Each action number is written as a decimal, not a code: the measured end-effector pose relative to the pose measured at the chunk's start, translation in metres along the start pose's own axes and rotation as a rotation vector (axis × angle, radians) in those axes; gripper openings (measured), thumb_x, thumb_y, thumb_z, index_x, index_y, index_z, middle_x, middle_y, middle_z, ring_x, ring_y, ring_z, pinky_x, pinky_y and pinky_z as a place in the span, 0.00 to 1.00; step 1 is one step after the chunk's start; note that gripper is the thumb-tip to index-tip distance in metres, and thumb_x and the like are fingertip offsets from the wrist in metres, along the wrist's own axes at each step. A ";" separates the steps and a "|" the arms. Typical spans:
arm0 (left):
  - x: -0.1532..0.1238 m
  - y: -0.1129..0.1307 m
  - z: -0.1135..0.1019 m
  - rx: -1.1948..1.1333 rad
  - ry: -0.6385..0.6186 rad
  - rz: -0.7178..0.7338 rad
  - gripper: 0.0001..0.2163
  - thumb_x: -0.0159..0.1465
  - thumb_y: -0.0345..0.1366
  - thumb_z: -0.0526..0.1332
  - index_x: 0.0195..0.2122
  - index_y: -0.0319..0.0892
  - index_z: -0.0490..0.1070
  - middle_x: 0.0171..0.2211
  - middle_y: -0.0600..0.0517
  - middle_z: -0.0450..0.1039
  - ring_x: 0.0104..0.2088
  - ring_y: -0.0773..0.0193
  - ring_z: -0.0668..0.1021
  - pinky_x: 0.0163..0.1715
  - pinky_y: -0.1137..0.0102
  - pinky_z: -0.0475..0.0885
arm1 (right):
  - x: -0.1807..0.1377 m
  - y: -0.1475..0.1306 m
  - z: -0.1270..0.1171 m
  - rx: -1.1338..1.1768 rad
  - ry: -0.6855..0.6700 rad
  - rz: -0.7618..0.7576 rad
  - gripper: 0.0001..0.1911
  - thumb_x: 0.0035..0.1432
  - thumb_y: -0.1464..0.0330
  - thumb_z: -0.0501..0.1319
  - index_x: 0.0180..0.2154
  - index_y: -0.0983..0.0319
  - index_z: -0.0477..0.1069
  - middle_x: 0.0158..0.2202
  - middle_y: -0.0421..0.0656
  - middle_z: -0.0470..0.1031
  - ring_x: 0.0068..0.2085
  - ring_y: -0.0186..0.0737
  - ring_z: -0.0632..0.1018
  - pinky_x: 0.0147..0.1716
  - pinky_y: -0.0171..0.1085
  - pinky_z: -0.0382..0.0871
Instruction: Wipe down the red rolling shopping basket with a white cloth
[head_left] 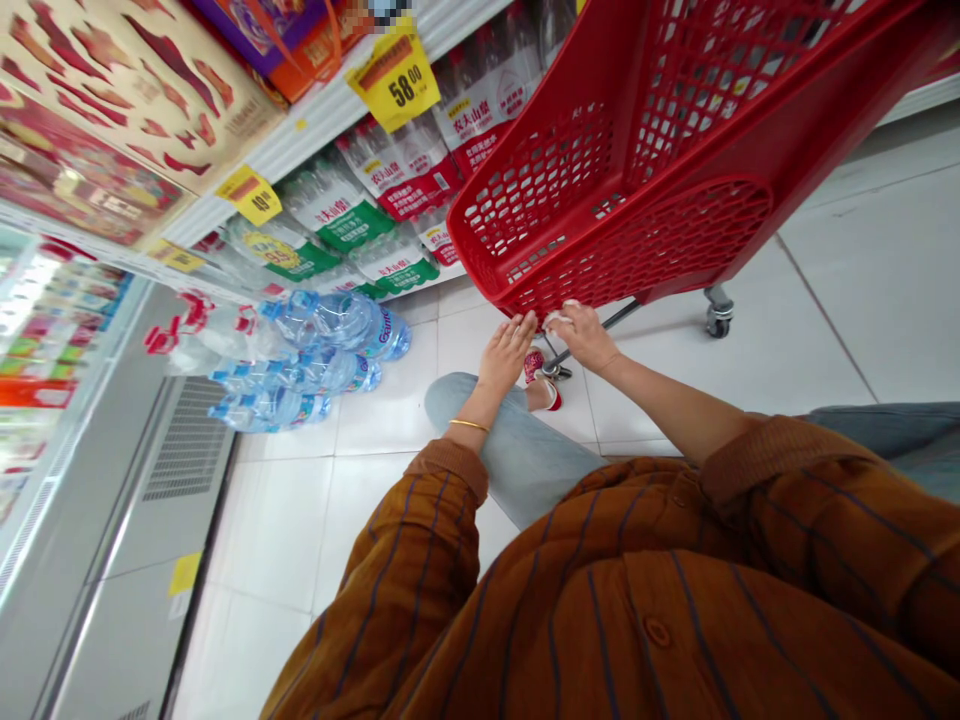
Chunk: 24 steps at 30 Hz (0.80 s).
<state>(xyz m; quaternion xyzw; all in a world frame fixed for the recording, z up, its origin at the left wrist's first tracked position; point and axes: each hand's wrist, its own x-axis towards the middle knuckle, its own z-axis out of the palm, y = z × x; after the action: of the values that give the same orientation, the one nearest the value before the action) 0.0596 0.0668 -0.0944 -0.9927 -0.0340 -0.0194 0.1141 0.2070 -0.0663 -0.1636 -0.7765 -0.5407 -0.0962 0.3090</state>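
A red plastic shopping cart (690,225) tilts across the upper right, its basket walls full of small holes. My left hand (508,352) lies with fingers stretched out against the cart's lower near corner. A thin gold bracelet (469,425) circles that wrist. Just to its right, my right hand (586,338) is closed on a crumpled white cloth (555,319), pressed close to the same red edge. Whether it is cloth or tissue is hard to tell. Below the hands are a caster and a red shoe, partly hidden.
Large blue water bottles (330,325) stand on the tiled floor (277,510) at left. Behind them, a shelf (307,110) holds packs of bottled water under a yellow price tag (397,80). A grey refrigerated cabinet (161,500) runs along the left. A cart wheel (718,318) rests at right.
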 end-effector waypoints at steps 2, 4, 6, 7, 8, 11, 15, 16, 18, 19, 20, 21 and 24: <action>-0.001 0.000 0.001 0.010 -0.002 0.006 0.26 0.66 0.25 0.48 0.67 0.36 0.51 0.67 0.43 0.54 0.67 0.58 0.57 0.66 0.60 0.54 | -0.003 0.001 -0.001 -0.019 -0.019 -0.016 0.14 0.64 0.69 0.54 0.48 0.59 0.75 0.49 0.52 0.70 0.49 0.49 0.68 0.50 0.48 0.64; -0.003 0.000 0.002 0.019 -0.002 0.009 0.27 0.66 0.25 0.48 0.66 0.36 0.51 0.67 0.43 0.55 0.67 0.58 0.57 0.66 0.61 0.54 | -0.007 0.003 -0.002 -0.036 -0.042 -0.045 0.14 0.64 0.69 0.54 0.47 0.59 0.75 0.49 0.52 0.70 0.49 0.48 0.68 0.49 0.48 0.64; -0.004 0.000 0.003 0.022 -0.001 0.011 0.27 0.65 0.25 0.49 0.66 0.35 0.52 0.66 0.43 0.55 0.67 0.58 0.57 0.66 0.61 0.55 | -0.010 0.002 -0.004 -0.040 -0.056 -0.063 0.14 0.65 0.70 0.53 0.47 0.59 0.75 0.49 0.52 0.71 0.48 0.48 0.69 0.49 0.48 0.64; -0.005 0.000 0.003 0.023 0.000 0.013 0.27 0.65 0.25 0.49 0.66 0.36 0.52 0.66 0.43 0.55 0.67 0.58 0.57 0.66 0.61 0.55 | -0.010 0.001 -0.005 -0.037 -0.053 -0.066 0.14 0.65 0.70 0.53 0.47 0.59 0.75 0.49 0.51 0.71 0.48 0.47 0.69 0.49 0.48 0.64; -0.006 0.000 0.004 0.022 0.002 0.013 0.27 0.65 0.25 0.49 0.66 0.35 0.52 0.66 0.42 0.55 0.67 0.58 0.57 0.66 0.61 0.55 | -0.009 -0.001 -0.007 -0.033 -0.039 -0.066 0.14 0.65 0.70 0.53 0.47 0.59 0.75 0.49 0.51 0.71 0.47 0.47 0.69 0.49 0.47 0.64; -0.009 -0.002 0.005 0.024 0.021 -0.015 0.26 0.65 0.25 0.49 0.66 0.34 0.52 0.67 0.40 0.54 0.67 0.57 0.56 0.66 0.60 0.54 | 0.003 -0.011 -0.016 0.007 0.050 -0.065 0.15 0.66 0.68 0.51 0.47 0.59 0.75 0.47 0.50 0.71 0.45 0.46 0.69 0.48 0.44 0.65; -0.012 -0.003 0.006 0.009 0.057 -0.079 0.26 0.66 0.25 0.48 0.66 0.32 0.53 0.67 0.36 0.52 0.67 0.54 0.55 0.66 0.57 0.54 | 0.033 -0.030 -0.035 0.056 0.158 -0.049 0.18 0.68 0.67 0.47 0.49 0.58 0.74 0.48 0.48 0.70 0.47 0.46 0.69 0.50 0.45 0.63; -0.012 -0.003 0.006 0.002 0.059 -0.085 0.25 0.66 0.25 0.48 0.65 0.32 0.53 0.66 0.36 0.53 0.67 0.54 0.56 0.65 0.57 0.54 | 0.040 -0.034 -0.039 0.065 0.189 -0.055 0.18 0.68 0.67 0.47 0.49 0.57 0.74 0.49 0.48 0.69 0.48 0.46 0.68 0.51 0.45 0.63; -0.011 -0.003 0.006 -0.008 0.058 -0.090 0.25 0.66 0.25 0.48 0.65 0.32 0.54 0.66 0.36 0.53 0.67 0.54 0.55 0.66 0.56 0.54 | 0.052 -0.041 -0.044 0.065 0.237 -0.080 0.18 0.68 0.66 0.47 0.49 0.56 0.74 0.50 0.47 0.69 0.48 0.46 0.68 0.52 0.45 0.62; -0.011 -0.003 0.006 -0.012 0.058 -0.089 0.25 0.66 0.25 0.48 0.65 0.32 0.54 0.66 0.35 0.54 0.67 0.54 0.55 0.66 0.56 0.54 | 0.055 -0.043 -0.045 0.058 0.249 -0.086 0.17 0.68 0.65 0.47 0.49 0.56 0.73 0.50 0.47 0.69 0.48 0.46 0.68 0.52 0.45 0.62; -0.010 -0.002 0.006 -0.015 0.059 -0.087 0.25 0.65 0.25 0.48 0.65 0.32 0.54 0.66 0.35 0.54 0.67 0.53 0.55 0.66 0.55 0.54 | 0.056 -0.044 -0.044 0.050 0.252 -0.086 0.17 0.68 0.65 0.48 0.49 0.56 0.73 0.50 0.48 0.68 0.49 0.46 0.68 0.52 0.46 0.62; -0.009 -0.002 0.006 -0.018 0.062 -0.084 0.25 0.65 0.25 0.48 0.65 0.32 0.54 0.66 0.35 0.54 0.67 0.53 0.55 0.66 0.55 0.54 | 0.055 -0.043 -0.041 0.043 0.247 -0.076 0.17 0.68 0.65 0.48 0.48 0.56 0.73 0.50 0.48 0.68 0.49 0.47 0.68 0.52 0.46 0.62; -0.006 -0.001 0.007 -0.026 0.062 -0.063 0.25 0.65 0.25 0.49 0.65 0.32 0.54 0.66 0.36 0.54 0.68 0.53 0.55 0.66 0.55 0.54 | 0.045 -0.038 -0.027 0.040 0.198 -0.028 0.17 0.68 0.66 0.49 0.48 0.57 0.73 0.50 0.50 0.68 0.49 0.48 0.68 0.52 0.46 0.63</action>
<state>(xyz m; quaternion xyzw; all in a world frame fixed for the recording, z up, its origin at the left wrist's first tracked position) 0.0534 0.0688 -0.1012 -0.9915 -0.0614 -0.0541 0.1013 0.1952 -0.0383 -0.1066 -0.7492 -0.5203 -0.1658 0.3748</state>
